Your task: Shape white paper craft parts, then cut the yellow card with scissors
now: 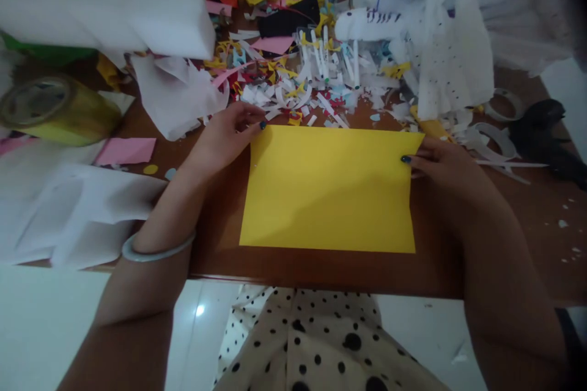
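A yellow sheet (328, 189) lies flat on the brown table (527, 220), near its front edge. The left hand (224, 137) presses the sheet's top left corner with loosely spread fingers, gripping nothing; the right hand (447, 165) pins the right edge, fingertips flat. Paper scraps (312, 82) crowd just behind, a tape roll (55, 109) sits left, black scissors (548, 137) right.

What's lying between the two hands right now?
In the head view, the yellow paper sheet lies flat on the wooden table between them. The left hand touches its top-left corner, the right hand its top-right edge. Nothing else lies between.
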`<control>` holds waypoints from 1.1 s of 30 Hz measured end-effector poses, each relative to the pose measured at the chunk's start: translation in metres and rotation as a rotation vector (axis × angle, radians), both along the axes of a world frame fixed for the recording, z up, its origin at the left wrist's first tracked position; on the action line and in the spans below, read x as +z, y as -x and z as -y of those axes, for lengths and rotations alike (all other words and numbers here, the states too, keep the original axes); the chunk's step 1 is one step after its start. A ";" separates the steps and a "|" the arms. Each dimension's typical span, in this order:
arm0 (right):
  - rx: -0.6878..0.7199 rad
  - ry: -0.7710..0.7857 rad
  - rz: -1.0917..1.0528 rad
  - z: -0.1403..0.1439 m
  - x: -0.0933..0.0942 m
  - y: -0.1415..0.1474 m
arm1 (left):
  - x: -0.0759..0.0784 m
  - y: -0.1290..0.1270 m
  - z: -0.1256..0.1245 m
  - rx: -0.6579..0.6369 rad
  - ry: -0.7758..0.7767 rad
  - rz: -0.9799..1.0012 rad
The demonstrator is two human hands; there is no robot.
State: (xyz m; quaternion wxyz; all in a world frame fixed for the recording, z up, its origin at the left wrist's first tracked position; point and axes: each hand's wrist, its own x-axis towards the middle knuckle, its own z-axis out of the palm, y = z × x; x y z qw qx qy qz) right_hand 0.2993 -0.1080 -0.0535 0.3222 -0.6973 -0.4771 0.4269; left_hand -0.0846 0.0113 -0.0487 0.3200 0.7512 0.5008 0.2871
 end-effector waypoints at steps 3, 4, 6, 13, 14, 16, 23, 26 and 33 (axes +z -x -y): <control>-0.064 -0.039 0.044 0.001 0.006 0.005 | -0.001 0.001 0.000 0.008 -0.023 0.012; -0.082 -0.053 0.049 0.002 0.008 0.007 | -0.002 0.002 0.000 0.020 -0.031 0.033; -0.095 -0.067 0.041 0.004 0.011 0.007 | -0.003 0.002 0.000 0.061 -0.041 0.111; -0.074 0.056 0.251 0.001 0.007 -0.007 | 0.001 -0.001 0.002 0.089 -0.013 0.216; -0.120 0.059 0.275 -0.001 0.009 -0.006 | 0.002 -0.001 0.003 0.073 0.031 0.215; -0.215 0.066 0.294 -0.003 0.014 -0.003 | 0.002 -0.002 0.004 0.028 0.145 0.224; -0.334 0.002 0.104 -0.003 0.016 -0.001 | -0.001 -0.006 0.007 -0.078 0.216 0.088; -0.303 -0.001 0.127 -0.002 0.009 -0.007 | 0.001 -0.007 0.008 -0.057 0.195 0.054; -0.279 -0.001 0.085 -0.001 0.000 -0.013 | -0.005 -0.007 0.006 -0.068 0.127 0.012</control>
